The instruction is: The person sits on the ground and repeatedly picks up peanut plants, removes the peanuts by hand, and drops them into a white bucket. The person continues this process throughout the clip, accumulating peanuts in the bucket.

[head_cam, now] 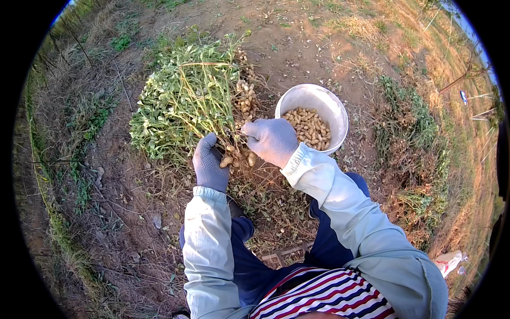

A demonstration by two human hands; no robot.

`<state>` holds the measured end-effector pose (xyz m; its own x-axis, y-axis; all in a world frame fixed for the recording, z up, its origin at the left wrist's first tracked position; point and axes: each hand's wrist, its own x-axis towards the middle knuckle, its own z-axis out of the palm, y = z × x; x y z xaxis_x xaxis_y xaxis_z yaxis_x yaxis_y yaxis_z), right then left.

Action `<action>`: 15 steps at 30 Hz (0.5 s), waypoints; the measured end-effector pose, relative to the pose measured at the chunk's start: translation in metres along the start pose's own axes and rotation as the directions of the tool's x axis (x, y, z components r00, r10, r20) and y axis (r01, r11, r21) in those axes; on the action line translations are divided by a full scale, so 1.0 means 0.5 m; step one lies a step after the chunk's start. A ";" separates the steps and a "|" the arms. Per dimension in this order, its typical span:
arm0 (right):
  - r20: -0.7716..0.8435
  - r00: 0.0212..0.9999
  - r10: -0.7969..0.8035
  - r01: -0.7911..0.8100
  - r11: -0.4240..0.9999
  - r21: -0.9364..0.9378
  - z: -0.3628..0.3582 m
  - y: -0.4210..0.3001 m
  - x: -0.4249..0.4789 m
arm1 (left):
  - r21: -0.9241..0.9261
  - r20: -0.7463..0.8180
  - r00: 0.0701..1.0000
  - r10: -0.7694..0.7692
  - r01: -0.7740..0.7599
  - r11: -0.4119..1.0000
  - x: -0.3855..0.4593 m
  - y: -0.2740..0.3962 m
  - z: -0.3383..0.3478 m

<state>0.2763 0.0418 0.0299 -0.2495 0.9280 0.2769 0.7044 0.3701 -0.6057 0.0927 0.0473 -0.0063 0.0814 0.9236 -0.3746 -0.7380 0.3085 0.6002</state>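
Observation:
A heap of uprooted peanut plants [179, 99] lies before me, leaves to the left and clusters of peanut pods [246, 97] along its right side. My left hand [211, 163], in a grey knitted glove, is closed around the stems of a peanut plant just above its roots. Several pods [226, 161] hang beside its fingers. My right hand [271, 139], gloved alike, pinches at the same plant's root end with thumb and forefinger; what lies between the fingertips is too small to tell. Right behind it stands a white plastic bucket [339, 119], partly filled with picked peanuts [308, 127].
Another pile of pulled plants [414, 131] lies on the soil to the right. A plastic bottle [448, 262] is at the lower right. Loose leaves and stems [279, 207] cover the ground between my legs. Weeds and dry grass [91, 119] grow at the left.

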 end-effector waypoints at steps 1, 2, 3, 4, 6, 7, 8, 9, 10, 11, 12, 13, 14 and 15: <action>0.013 1.000 0.001 -0.001 0.999 -0.037 -0.001 0.000 0.000 | 0.003 -0.018 1.000 -0.008 0.008 1.000 -0.002 0.001 0.002; 0.015 1.000 -0.003 0.004 0.999 -0.051 0.002 0.004 -0.001 | 0.006 -0.036 0.999 -0.016 0.016 1.000 -0.004 0.004 0.006; 0.016 1.000 -0.008 0.009 0.998 -0.066 0.007 0.011 -0.001 | 0.008 -0.053 0.998 -0.023 0.024 1.000 -0.006 0.008 0.011; 0.017 1.000 -0.012 0.014 0.997 -0.081 0.011 0.018 -0.001 | 0.010 -0.070 0.997 -0.031 0.032 0.999 -0.006 0.009 0.014; -0.050 0.998 0.024 -0.032 0.984 -0.175 0.012 0.044 0.004 | 0.025 -0.107 0.994 -0.015 0.018 1.000 -0.001 0.007 0.012; -0.084 0.996 0.041 -0.059 0.974 -0.219 0.005 0.059 0.007 | 0.033 -0.127 0.992 -0.009 0.013 0.999 -0.002 0.008 0.017; -0.097 0.989 0.111 -0.133 0.954 -0.270 -0.016 0.076 0.006 | 0.024 -0.182 0.983 0.037 -0.033 0.999 -0.009 0.009 0.025; -0.047 0.979 0.199 -0.204 0.932 -0.300 -0.037 0.099 0.011 | -0.035 -0.048 0.999 0.015 -0.016 0.999 0.004 0.016 -0.013; -0.006 0.978 0.209 -0.195 0.904 -0.379 -0.059 0.108 0.007 | -0.017 -0.064 0.997 0.035 -0.036 0.999 0.009 0.019 -0.025; 0.034 0.975 0.221 -0.181 0.871 -0.456 -0.072 0.109 0.005 | 0.001 -0.081 0.995 0.055 -0.055 0.998 0.011 0.021 -0.035; 0.019 0.978 0.207 -0.181 0.893 -0.411 -0.069 0.113 0.003 | -0.028 -0.072 0.996 0.046 -0.048 0.998 0.011 0.021 -0.031; 0.004 0.981 0.193 -0.178 0.913 -0.366 -0.061 0.116 0.000 | -0.056 -0.064 0.997 0.038 -0.041 0.998 0.009 0.022 -0.025; -0.011 0.984 0.179 -0.174 0.932 -0.319 -0.054 0.114 -0.002 | -0.084 -0.057 0.998 0.030 -0.035 0.996 0.006 0.024 -0.019; -0.023 0.999 0.038 -0.039 0.998 -0.050 -0.045 0.096 -0.004 | -0.078 -0.034 0.999 0.020 -0.022 0.997 0.002 0.027 -0.009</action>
<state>0.3256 0.0567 0.0173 -0.2077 0.9400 0.2708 0.7457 0.3313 -0.5780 0.0797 0.0512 -0.0019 0.0441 0.9212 -0.3866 -0.7895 0.2693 0.5515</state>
